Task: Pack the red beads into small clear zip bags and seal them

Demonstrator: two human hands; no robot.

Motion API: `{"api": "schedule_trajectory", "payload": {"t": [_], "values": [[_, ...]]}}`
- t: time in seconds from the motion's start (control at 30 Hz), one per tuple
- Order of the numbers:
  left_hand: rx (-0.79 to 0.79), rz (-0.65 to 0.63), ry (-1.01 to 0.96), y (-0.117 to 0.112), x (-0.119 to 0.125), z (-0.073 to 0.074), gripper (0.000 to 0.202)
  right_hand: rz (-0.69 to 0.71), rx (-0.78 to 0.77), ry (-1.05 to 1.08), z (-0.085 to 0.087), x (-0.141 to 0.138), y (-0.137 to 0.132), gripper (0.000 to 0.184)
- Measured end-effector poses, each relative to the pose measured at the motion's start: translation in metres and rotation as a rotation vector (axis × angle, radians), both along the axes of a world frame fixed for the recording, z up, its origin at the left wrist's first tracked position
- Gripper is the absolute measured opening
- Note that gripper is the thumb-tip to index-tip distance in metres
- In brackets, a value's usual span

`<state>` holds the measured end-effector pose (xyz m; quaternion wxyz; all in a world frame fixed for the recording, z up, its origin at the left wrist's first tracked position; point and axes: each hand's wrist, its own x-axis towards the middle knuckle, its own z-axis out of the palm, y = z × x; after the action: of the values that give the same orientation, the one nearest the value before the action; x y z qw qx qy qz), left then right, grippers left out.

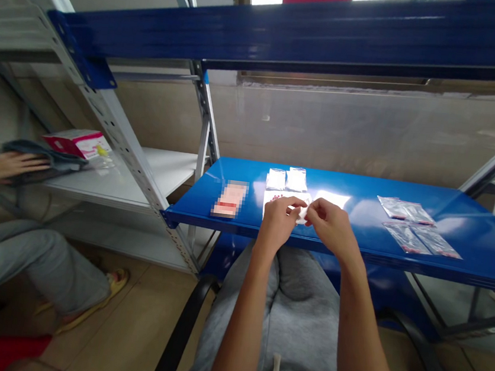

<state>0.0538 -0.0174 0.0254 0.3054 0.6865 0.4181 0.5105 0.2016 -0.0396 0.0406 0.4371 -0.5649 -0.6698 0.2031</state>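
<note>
My left hand (280,218) and my right hand (329,220) meet over the front of the blue shelf top. Both are closed, with fingertips pinching a small white piece (302,214) between them; its kind is too small to make out. Partly hidden by my left hand lies a white sheet (268,196) with small red marks or bits on it. Just behind it are two small clear bags, a left one (276,179) and a right one (297,180), with white showing through.
Several clear bags with red edges (412,228) lie on the right of the blue shelf (354,189). A blurred-out pinkish item (230,198) lies left. A blue beam (291,38) crosses overhead. Another person's hand (19,168) rests on dark cloth near a pink-and-white box (80,142).
</note>
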Motion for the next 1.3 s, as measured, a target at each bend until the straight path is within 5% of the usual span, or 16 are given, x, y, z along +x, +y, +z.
{"api": "schedule_trajectory", "payload": {"t": [0.13,0.3,0.53,0.73,1.03,1.17,1.3], "values": [[-0.010,-0.016,-0.050,-0.001,-0.003,0.002,0.023,0.063,-0.025,0.150,-0.004,0.010,0.005,0.026],[0.012,-0.038,-0.147,-0.002,-0.004,0.005,0.023,-0.225,-0.092,0.304,-0.025,0.037,0.020,0.038],[0.003,-0.083,-0.252,0.003,-0.005,0.002,0.023,0.244,-0.383,0.788,-0.044,0.038,0.023,0.049],[0.009,-0.020,-0.217,0.008,-0.010,-0.005,0.026,0.278,-0.350,0.879,-0.051,0.035,0.029,0.041],[-0.085,0.072,-0.215,0.017,-0.012,-0.015,0.038,0.214,-0.226,0.849,-0.054,0.037,0.044,0.043],[-0.105,0.065,-0.167,0.033,-0.019,-0.015,0.036,0.218,-0.169,0.644,-0.038,0.053,0.076,0.039],[-0.007,0.219,0.056,0.067,-0.027,-0.006,0.026,0.182,-0.080,0.258,-0.010,0.070,0.121,0.019]]}}
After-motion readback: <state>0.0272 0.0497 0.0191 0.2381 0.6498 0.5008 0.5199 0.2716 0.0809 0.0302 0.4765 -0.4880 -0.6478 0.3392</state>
